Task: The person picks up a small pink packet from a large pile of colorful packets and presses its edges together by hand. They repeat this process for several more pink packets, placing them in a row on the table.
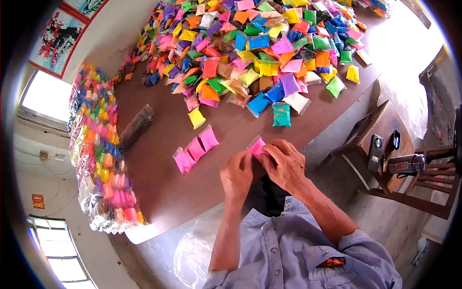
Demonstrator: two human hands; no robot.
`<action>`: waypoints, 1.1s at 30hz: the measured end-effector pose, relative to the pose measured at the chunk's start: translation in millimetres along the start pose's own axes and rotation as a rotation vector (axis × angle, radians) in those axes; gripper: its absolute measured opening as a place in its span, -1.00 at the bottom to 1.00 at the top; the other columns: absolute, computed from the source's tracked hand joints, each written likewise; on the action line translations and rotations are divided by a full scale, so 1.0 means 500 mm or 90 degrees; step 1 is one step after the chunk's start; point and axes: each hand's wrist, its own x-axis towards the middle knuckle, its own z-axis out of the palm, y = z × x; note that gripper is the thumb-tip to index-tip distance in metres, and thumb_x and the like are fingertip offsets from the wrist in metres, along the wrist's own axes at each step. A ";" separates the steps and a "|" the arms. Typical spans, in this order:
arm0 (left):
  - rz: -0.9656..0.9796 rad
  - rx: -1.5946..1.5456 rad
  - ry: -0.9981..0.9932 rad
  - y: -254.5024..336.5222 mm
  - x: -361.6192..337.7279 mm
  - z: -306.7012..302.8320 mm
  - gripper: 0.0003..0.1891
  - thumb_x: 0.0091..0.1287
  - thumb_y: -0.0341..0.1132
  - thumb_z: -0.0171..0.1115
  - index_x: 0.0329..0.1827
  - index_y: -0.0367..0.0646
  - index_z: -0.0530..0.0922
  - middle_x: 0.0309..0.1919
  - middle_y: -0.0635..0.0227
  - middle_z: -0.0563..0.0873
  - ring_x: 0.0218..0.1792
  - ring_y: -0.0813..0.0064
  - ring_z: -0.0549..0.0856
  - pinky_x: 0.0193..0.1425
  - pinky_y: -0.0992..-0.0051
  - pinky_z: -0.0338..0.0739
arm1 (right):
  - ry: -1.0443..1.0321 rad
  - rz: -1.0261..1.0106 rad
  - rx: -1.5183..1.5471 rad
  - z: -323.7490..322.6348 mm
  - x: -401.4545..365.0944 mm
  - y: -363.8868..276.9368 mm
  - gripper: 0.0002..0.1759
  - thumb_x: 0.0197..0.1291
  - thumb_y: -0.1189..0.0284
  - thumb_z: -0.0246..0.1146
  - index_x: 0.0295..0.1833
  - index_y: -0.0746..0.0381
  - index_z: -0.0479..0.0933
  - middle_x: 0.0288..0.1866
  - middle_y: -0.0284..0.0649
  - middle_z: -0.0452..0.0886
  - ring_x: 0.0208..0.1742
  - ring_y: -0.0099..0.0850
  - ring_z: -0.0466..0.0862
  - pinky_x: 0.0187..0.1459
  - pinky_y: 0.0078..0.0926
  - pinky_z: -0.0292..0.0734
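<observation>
Our right hand (pixel 285 166) pinches a pink packet (pixel 256 146) over the table (pixel 156 180); we can't tell if our curled left hand (pixel 237 174) grips anything. Three pink packets (pixel 196 148) and a bright packet pile (pixel 260 70) lie ahead. We can't read the flask (pixel 404 164).

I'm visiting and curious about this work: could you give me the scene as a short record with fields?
Right hand: pinching a small pink plastic packet
Left hand: beside that packet, contact unclear
On the brown tabletop: three small pink plastic packets in a row
Farther across: heap of small multicoloured plastic packets
Off to the right: dark cylindrical bottle
</observation>
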 end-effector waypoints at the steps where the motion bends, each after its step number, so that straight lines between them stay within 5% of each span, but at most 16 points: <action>1: 0.002 0.019 -0.016 -0.013 0.011 -0.002 -0.90 0.41 -0.42 0.42 -0.10 -0.25 0.76 -0.27 0.06 0.82 -0.28 0.11 0.83 -0.15 0.26 0.69 | 0.000 0.001 0.001 0.000 0.000 -0.001 -0.72 0.08 0.49 0.54 -0.07 0.12 0.70 -0.09 -0.27 0.71 -0.12 -0.19 0.74 -0.16 -0.26 0.67; 6: 0.004 0.089 -0.035 -0.021 0.049 -0.022 -0.89 0.43 -0.41 0.41 -0.10 -0.27 0.76 -0.30 0.09 0.82 -0.30 0.19 0.81 -0.16 0.30 0.67 | 0.017 0.003 -0.012 0.000 0.003 0.001 -0.72 0.05 0.50 0.54 -0.10 0.10 0.72 -0.09 -0.30 0.71 -0.10 -0.21 0.72 -0.14 -0.26 0.66; 8: -0.024 0.026 0.004 0.003 0.055 -0.030 -0.92 0.44 -0.39 0.38 -0.15 -0.20 0.76 -0.26 0.07 0.83 -0.28 0.00 0.82 -0.16 0.18 0.68 | 0.022 -0.002 -0.004 -0.004 0.008 0.000 -0.71 0.05 0.49 0.55 -0.07 0.10 0.72 -0.09 -0.30 0.71 -0.10 -0.21 0.72 -0.14 -0.27 0.66; 15: 0.046 0.075 -0.120 0.043 0.057 -0.002 -0.87 0.44 -0.32 0.36 -0.10 -0.16 0.77 -0.23 0.10 0.81 -0.21 -0.07 0.79 -0.11 0.10 0.67 | 0.027 -0.039 0.012 -0.002 0.005 0.006 -0.69 0.05 0.47 0.58 -0.05 0.12 0.74 -0.11 -0.28 0.72 -0.15 -0.22 0.72 -0.15 -0.31 0.66; 23: 0.078 0.114 -0.081 0.001 0.112 0.008 -0.91 0.38 -0.39 0.39 -0.15 -0.21 0.75 -0.28 0.11 0.79 -0.23 0.03 0.78 -0.14 0.21 0.64 | 0.027 -0.045 0.012 0.000 0.002 0.013 -0.68 0.01 0.49 0.57 -0.06 0.13 0.75 -0.11 -0.28 0.73 -0.15 -0.22 0.73 -0.15 -0.31 0.66; 33: 0.019 -0.021 -0.048 0.016 -0.006 -0.017 -0.90 0.41 -0.37 0.42 -0.17 -0.21 0.75 -0.26 0.06 0.80 -0.27 0.00 0.80 -0.20 0.15 0.66 | 0.019 -0.031 0.028 -0.004 0.000 0.009 -0.73 0.05 0.46 0.58 -0.11 0.13 0.74 -0.13 -0.27 0.73 -0.16 -0.20 0.73 -0.16 -0.28 0.66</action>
